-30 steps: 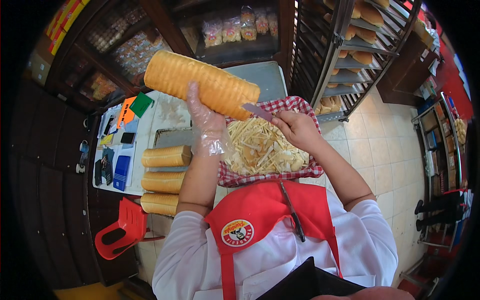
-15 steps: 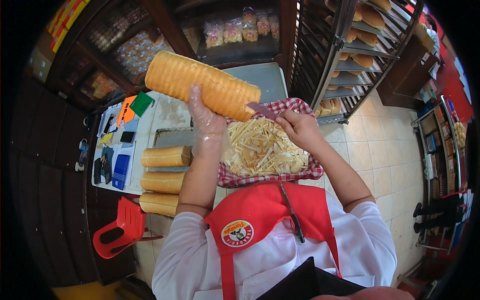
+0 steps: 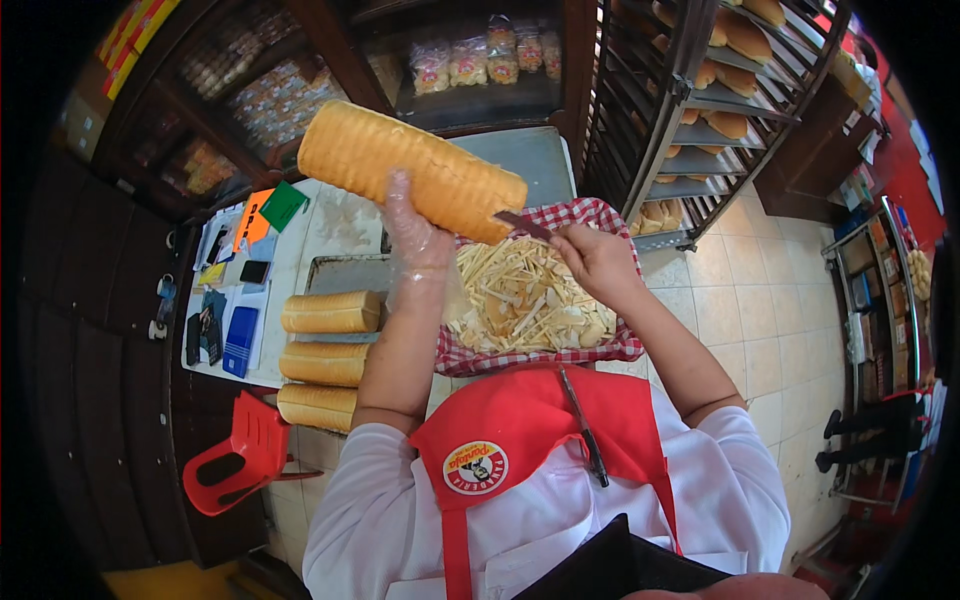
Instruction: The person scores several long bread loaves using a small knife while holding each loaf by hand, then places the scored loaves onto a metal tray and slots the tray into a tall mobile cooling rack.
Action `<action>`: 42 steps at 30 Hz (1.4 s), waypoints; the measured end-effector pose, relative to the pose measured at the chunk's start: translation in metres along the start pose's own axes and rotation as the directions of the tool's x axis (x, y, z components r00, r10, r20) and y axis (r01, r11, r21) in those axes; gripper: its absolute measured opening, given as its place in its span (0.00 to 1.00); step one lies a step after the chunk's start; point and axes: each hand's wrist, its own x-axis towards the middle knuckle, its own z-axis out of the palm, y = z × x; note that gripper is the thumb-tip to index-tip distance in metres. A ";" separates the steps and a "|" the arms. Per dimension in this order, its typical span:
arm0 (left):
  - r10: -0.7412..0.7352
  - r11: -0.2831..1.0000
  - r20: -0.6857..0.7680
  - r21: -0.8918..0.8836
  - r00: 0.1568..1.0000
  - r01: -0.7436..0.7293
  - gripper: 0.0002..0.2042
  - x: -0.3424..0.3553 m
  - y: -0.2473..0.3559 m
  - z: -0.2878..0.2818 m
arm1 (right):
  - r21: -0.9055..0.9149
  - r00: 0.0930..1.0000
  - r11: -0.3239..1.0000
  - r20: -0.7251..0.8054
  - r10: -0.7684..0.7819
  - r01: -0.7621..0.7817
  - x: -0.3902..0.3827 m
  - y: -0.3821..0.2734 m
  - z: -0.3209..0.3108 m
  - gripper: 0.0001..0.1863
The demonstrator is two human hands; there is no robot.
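Gripping the long loaf [image 3: 410, 172] aloft, the left hand [image 3: 418, 235] faces the right hand [image 3: 597, 262] clasping a knife [image 3: 522, 225] against it.

The knife [image 3: 522, 225] handle is hidden inside the right hand [image 3: 597, 262].

pale square floor tiles [image 3: 745, 300] spread beside a tall metal rack of bread rolls [image 3: 700, 110], dark wooden shelving [image 3: 200, 130] and a red plastic chair [image 3: 235, 465].
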 end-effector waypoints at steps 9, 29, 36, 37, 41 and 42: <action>0.164 0.958 -0.039 0.245 0.986 -0.150 0.35 -0.022 -0.004 0.015 | -0.127 0.987 0.992 -0.158 -0.018 -0.002 -0.011 0.025 0.024 0.10; 0.040 -0.024 0.474 0.881 0.880 -0.473 0.49 -0.087 -0.063 -0.080 | 0.676 0.711 0.336 0.405 0.574 -0.656 -0.001 0.012 0.029 0.17; -0.124 0.180 0.510 0.855 0.851 -0.486 0.54 -0.074 -0.037 -0.032 | 0.665 0.659 0.159 0.623 0.421 -0.730 -0.009 0.018 0.025 0.19; -0.165 0.201 0.496 0.863 0.852 -0.464 0.53 -0.072 -0.033 -0.023 | 0.708 0.619 -0.013 0.625 0.475 -0.706 -0.012 0.025 0.026 0.18; -0.025 0.184 0.499 0.854 0.866 -0.486 0.51 -0.067 -0.042 -0.030 | 0.690 0.432 -0.609 0.722 0.541 -0.391 -0.030 0.073 0.045 0.18; 0.018 0.148 0.498 0.856 0.867 -0.495 0.51 -0.068 -0.043 -0.031 | 0.676 0.327 -0.647 0.737 0.591 -0.353 -0.028 0.060 0.044 0.18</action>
